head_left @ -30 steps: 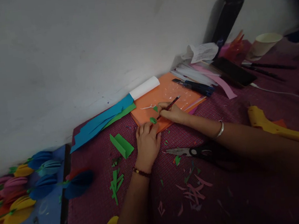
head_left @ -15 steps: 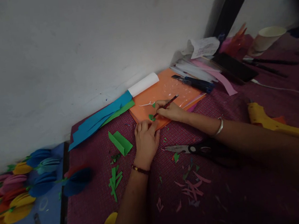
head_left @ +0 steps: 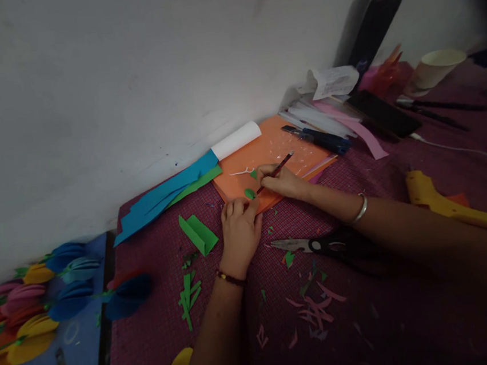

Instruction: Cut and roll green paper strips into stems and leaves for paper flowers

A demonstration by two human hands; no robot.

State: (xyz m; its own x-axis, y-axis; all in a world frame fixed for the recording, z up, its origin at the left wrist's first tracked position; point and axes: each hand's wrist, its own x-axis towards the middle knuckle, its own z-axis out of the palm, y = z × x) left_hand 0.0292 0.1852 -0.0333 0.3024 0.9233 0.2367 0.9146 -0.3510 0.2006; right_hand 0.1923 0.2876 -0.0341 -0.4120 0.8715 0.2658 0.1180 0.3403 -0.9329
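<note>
My right hand [head_left: 281,181] is closed around a dark pencil [head_left: 282,164], whose lower tip points down beside a small green paper leaf [head_left: 250,193]. The leaf lies on a stack of orange paper [head_left: 271,137]. At the sheet's near edge rests my left hand [head_left: 241,223], its fingers bent and close together. Its index fingertip and thumb meet the lower end of the leaf. A second small green piece [head_left: 253,174] sits just behind the right fingers, partly hidden, near a thin white branching strip [head_left: 240,172].
Scissors [head_left: 293,246] lie near my right forearm, among green and pink scraps [head_left: 316,310]. Folded green paper [head_left: 199,234] and blue sheets [head_left: 167,195] are left. A cutter [head_left: 316,136], phone [head_left: 381,113], paper cup [head_left: 439,69] and yellow glue gun [head_left: 443,197] stand right. Paper flowers [head_left: 36,331] lie far left.
The whole view has shifted slightly. The green leaf now shows flatter and more plainly beside the pencil tip. Both hands keep nearly the same places.
</note>
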